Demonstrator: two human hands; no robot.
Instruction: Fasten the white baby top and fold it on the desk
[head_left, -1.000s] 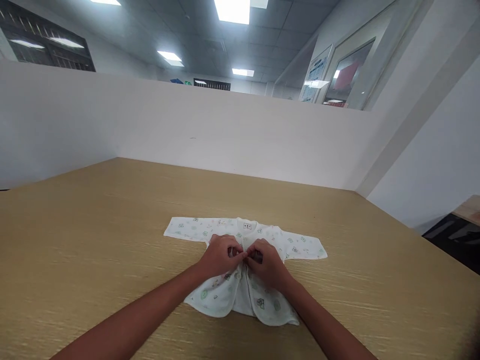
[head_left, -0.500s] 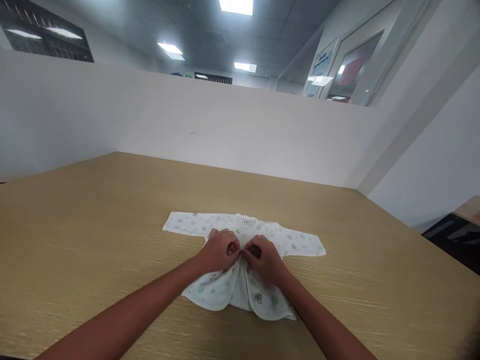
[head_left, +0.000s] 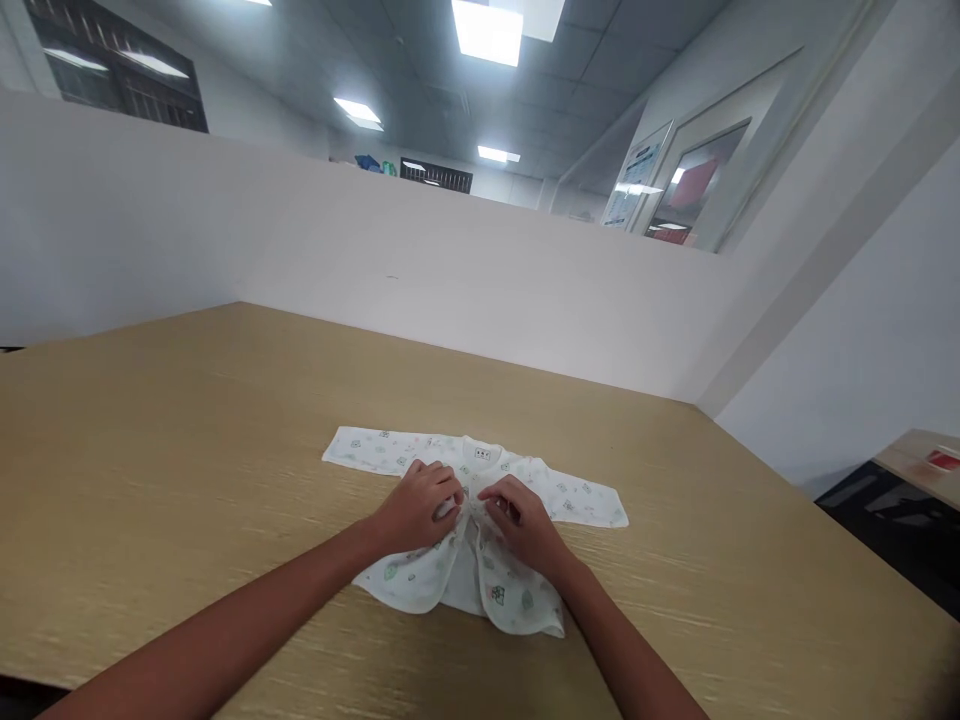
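A small white baby jacket [head_left: 517, 570] with a green and grey print lies flat on the table, sleeves spread to both sides. Its front edges meet at the chest and part below, showing the inside of the back. My left hand [head_left: 424, 508] rests on the chest, fingers curled with a gap between thumb and forefinger. Just across the front opening is my right hand [head_left: 521, 515], its thumb and forefinger a little apart over the cloth. Both hands hide part of the chest, and any fastening there is too small to make out.
The wooden table [head_left: 225, 400] is bounded at the back by a white partition [head_left: 450, 270]. On the right stands a cardboard box [head_left: 919, 460] with a black front, beside the white wall. Beyond the partition are a door and ceiling lights.
The fingertips, pinched together at the jacket's front opening before, have loosened and moved slightly apart. My view has tilted up a little, and the jacket appears shifted slightly left.
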